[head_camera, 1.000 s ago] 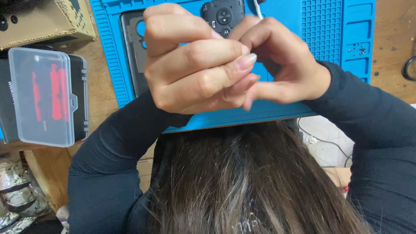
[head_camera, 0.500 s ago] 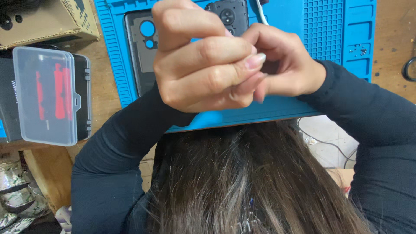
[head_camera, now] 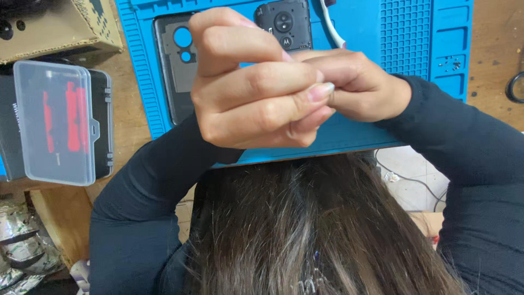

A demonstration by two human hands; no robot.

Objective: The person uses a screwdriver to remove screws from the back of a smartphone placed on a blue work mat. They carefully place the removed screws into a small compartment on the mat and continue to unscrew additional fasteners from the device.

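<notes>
My left hand (head_camera: pixel 256 93) is raised close to the camera, its fingers curled with the tips pressed against my right hand (head_camera: pixel 357 87). My right hand is closed too, and its fingertips meet the left ones. Whatever lies between the fingertips is hidden. Beneath the hands is a blue work mat (head_camera: pixel 360 33). On it lie a dark phone back cover (head_camera: pixel 172 65) with camera holes and a black phone part with a round camera ring (head_camera: pixel 284 23). A white curved strip (head_camera: pixel 333 27) rests on the mat just above my right hand.
A clear plastic case with red parts (head_camera: pixel 60 120) sits on a black box to the left of the mat. A cardboard box (head_camera: pixel 60 24) stands at the top left. The wooden bench (head_camera: pixel 491 60) shows at the right. My long dark hair (head_camera: pixel 305 229) fills the lower view.
Both hands stayed pressed together and shifted slightly down over the mat. More of the phone back cover and camera part now shows above them.
</notes>
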